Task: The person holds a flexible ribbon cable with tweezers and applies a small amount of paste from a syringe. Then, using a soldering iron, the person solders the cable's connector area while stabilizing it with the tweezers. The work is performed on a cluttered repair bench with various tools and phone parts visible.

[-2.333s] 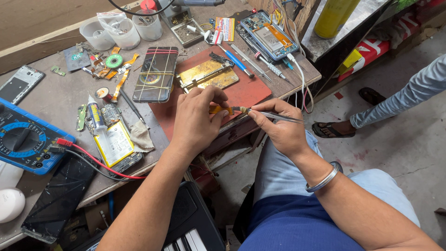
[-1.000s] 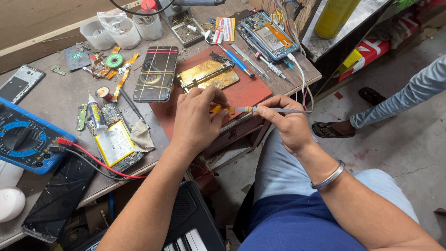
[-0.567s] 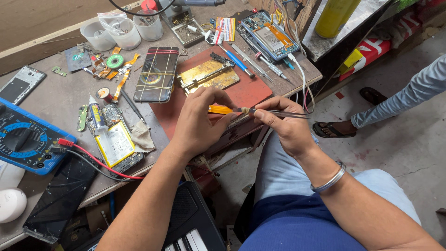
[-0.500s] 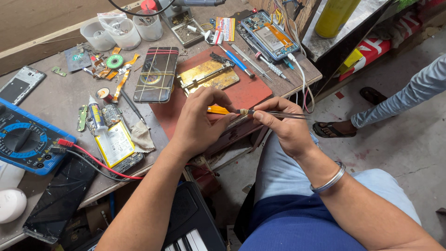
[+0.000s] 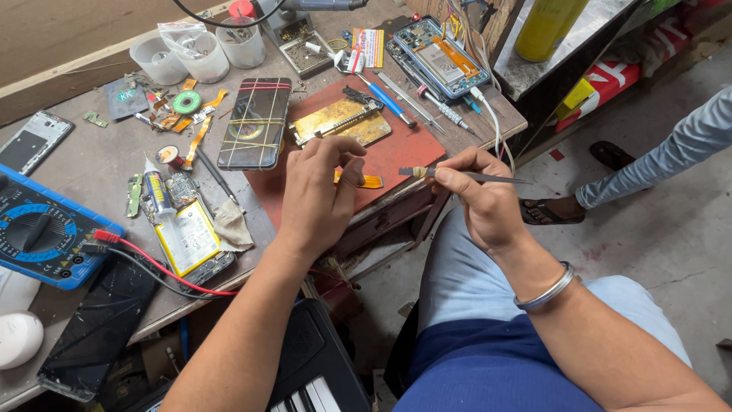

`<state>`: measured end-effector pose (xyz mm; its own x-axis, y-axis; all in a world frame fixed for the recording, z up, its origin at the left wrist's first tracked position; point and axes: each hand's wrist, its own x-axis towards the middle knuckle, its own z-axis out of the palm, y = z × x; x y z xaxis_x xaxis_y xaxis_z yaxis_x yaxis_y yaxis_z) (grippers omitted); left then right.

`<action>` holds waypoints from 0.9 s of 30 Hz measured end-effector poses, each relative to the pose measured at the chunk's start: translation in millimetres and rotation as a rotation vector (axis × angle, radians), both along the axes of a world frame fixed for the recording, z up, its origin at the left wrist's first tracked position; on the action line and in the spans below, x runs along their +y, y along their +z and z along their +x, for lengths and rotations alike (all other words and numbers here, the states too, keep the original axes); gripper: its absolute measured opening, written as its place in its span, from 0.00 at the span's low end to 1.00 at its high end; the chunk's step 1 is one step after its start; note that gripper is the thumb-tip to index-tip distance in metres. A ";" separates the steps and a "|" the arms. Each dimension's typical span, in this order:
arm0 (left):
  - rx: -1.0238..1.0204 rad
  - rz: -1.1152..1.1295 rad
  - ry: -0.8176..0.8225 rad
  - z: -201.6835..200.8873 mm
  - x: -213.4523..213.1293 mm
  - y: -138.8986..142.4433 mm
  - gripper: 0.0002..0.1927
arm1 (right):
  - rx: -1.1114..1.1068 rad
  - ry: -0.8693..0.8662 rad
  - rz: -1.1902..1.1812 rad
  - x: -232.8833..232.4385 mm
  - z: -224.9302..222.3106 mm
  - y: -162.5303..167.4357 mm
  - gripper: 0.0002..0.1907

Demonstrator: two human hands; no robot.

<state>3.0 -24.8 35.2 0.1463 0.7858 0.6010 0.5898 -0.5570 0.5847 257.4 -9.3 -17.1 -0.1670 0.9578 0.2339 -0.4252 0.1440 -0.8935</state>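
Note:
My left hand [image 5: 316, 194] pinches a small orange flex strip [image 5: 369, 181] above the front edge of the red mat [image 5: 396, 149]. My right hand [image 5: 480, 200] grips metal tweezers [image 5: 457, 175], their tip pointing left, a little apart from the strip's free end. Both hands hover just past the workbench's front edge, over my lap. Behind them on the mat lies a gold metal plate [image 5: 343, 122].
A phone bound with rubber bands [image 5: 252, 122], an opened phone [image 5: 438, 59], a blue multimeter [image 5: 42, 236] with red and black leads, a glue tube [image 5: 156, 191], plastic cups [image 5: 198, 53] and screwdrivers [image 5: 389, 99] crowd the bench. Another person's leg and sandal [image 5: 610, 156] are at right.
The tweezers have pulled right, away from the orange strip. My left hand has lifted slightly, and more of the strip now sticks out of its fingers.

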 end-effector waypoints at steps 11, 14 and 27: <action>0.251 0.006 0.042 5.1 -4.2 10.5 0.20 | -0.073 -0.054 -0.004 0.5 -2.2 -3.8 0.06; 0.105 -0.032 -0.023 1.0 -1.3 3.7 0.19 | -0.067 -0.066 -0.005 -0.4 -2.5 -5.6 0.06; -0.691 -0.553 -0.364 -10.5 15.5 -17.4 0.16 | -0.017 0.009 0.188 -16.2 -11.6 12.4 0.08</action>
